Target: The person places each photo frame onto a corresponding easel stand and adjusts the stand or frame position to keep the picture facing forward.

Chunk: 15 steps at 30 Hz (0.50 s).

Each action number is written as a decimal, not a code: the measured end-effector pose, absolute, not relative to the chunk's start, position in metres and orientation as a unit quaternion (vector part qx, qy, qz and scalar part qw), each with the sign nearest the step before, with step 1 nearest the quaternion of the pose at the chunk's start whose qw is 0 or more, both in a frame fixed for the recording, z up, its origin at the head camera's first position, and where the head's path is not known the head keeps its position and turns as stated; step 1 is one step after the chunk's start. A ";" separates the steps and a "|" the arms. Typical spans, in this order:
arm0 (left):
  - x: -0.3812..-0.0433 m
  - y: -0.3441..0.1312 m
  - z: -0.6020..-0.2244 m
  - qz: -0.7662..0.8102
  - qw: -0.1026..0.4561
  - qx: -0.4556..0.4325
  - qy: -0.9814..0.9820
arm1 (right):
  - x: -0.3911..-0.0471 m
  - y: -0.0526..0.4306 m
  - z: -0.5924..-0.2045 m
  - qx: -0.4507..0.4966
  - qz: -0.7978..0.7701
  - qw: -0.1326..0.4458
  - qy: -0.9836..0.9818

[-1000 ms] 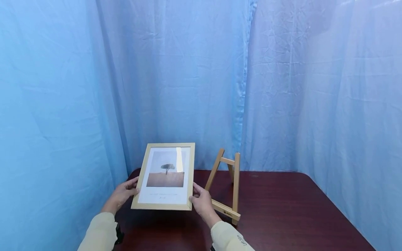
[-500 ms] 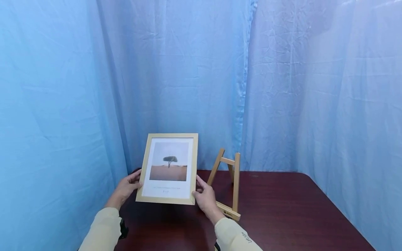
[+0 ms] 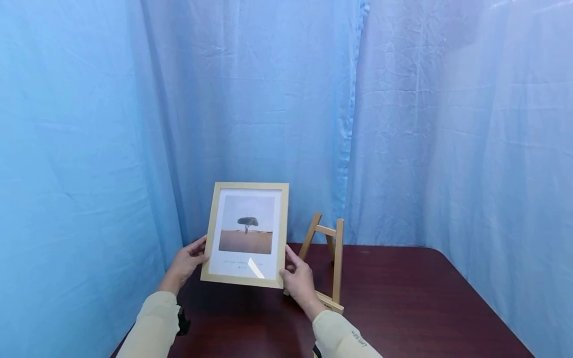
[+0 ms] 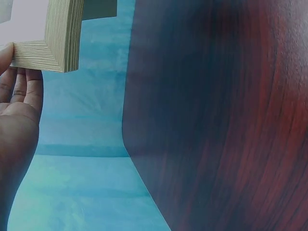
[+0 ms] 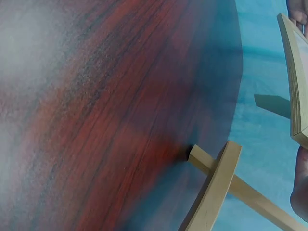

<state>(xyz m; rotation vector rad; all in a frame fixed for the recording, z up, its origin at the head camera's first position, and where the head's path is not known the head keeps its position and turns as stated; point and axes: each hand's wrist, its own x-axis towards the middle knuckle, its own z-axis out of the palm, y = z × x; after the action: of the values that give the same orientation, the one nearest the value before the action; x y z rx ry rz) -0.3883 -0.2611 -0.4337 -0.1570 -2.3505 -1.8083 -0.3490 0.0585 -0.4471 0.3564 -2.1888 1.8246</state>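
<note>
Wore cream long sleeves, with dark lettering along the right one, too small to read for certain. Had a black band at the left wrist. Clamped the left side of a rectangular, pale wooden picture frame in the left hand, with the thumb in front and fingers behind. Pinched the lower right edge in the right hand, with the thumb on the front. Held the frame above the table, leaning back a little, just left of the easel and nearer. Showed on the front a print of one dark tree on a brown plain, over two lines of small print, not legible, with a bright glint below. Saw a flat grey piece jutting out behind the frame. Made out, just right and farther, an A-shaped light wooden easel, upright, with a dark mark on the ledge, partly hidden and unreadable. Saw beneath everything a dark red-brown, wood-grained table with rounded far corners, and beyond it light blue cloth curtains left, far and right.
</note>
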 end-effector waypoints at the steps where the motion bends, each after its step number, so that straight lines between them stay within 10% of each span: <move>1: -0.389 -0.260 -0.433 -0.609 0.088 -0.053 -0.787 | -0.349 0.059 -0.447 0.126 0.624 0.142 -0.758; 15: -0.392 -0.244 -0.426 -0.630 0.118 -0.048 -0.766 | -0.345 0.067 -0.443 0.133 0.598 0.187 -0.768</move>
<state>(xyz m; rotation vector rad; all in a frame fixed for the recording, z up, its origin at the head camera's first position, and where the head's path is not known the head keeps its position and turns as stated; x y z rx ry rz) -0.3922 -0.2441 -0.4265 -0.1390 -2.2408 -1.8427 -0.3448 0.0673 -0.4429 0.3752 -2.1608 1.6841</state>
